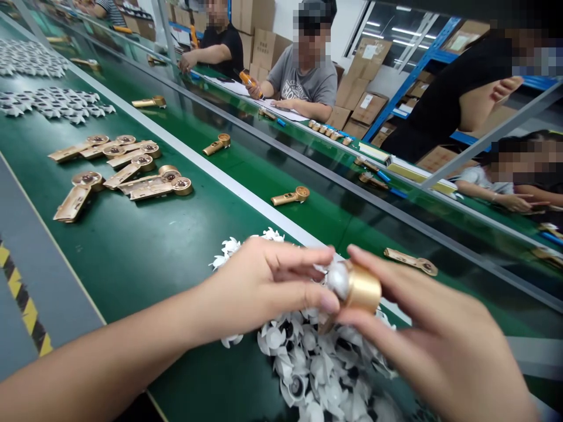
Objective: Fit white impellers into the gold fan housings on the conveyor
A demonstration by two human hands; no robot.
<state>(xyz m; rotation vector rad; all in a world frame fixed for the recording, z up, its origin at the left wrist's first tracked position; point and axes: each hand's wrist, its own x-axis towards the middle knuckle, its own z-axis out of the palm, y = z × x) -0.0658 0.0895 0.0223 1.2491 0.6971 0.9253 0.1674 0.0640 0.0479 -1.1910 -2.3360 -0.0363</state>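
Note:
Between my hands, above the worktop, is a gold handheld fan housing (366,289) with its round end turned to the right. My right hand (444,331) grips that round end between thumb and fingers. A white fan blade (338,280) sits at the left face of the housing, pinched by the fingertips of my left hand (264,278). Motion blur and my fingers hide how far the blade is seated. Directly below lies a loose heap of white fan blades (314,363), some with dark centres showing.
Several open gold fan housings (132,184) lie on the green worktop at left, with rows of white blades (53,102) behind. Single housings (290,195) lie spaced along the green belt (246,176). Across it, a person in grey (303,82) holds an orange tool (250,84).

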